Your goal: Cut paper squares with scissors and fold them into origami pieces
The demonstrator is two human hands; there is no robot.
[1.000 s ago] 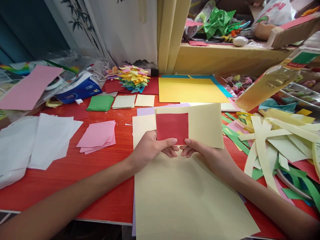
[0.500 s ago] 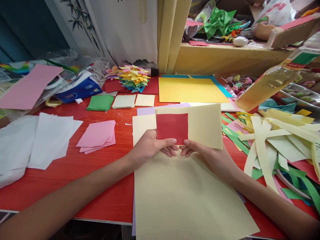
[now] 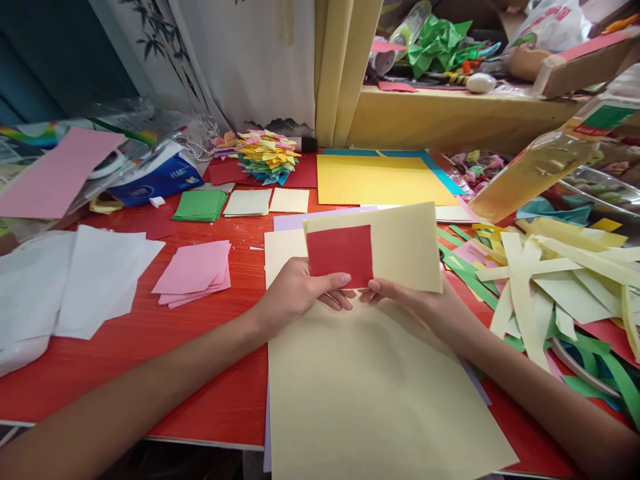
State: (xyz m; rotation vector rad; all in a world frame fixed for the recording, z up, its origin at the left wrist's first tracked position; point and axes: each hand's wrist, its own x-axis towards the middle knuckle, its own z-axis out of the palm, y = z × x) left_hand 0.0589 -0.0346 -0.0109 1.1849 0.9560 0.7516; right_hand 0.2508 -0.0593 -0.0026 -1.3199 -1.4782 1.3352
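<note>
A small red paper square [image 3: 340, 253] lies flat against the left part of a cream paper strip [image 3: 405, 247], and both are held up together. My left hand [image 3: 305, 287] pinches them at the lower left, its thumb across the red square's bottom edge. At the square's lower right corner, my right hand [image 3: 395, 290] grips with its thumb in front; most of its fingers are hidden behind the strip. Beneath the hands lies a large cream sheet [image 3: 380, 393], with a lilac sheet showing at its edges.
Pink squares [image 3: 193, 273], green squares [image 3: 200, 205] and white squares [image 3: 247, 203] sit in piles to the left. Paper offcuts [image 3: 565, 280] heap up at the right, near a leaning bottle [image 3: 535, 173]. Farther back are a yellow sheet [image 3: 385, 181] and a stack of folded paper pieces [image 3: 270, 157].
The red square and cream strip have shifted slightly left and tilted, the strip's right end now a little higher. Both hands still hold them.
</note>
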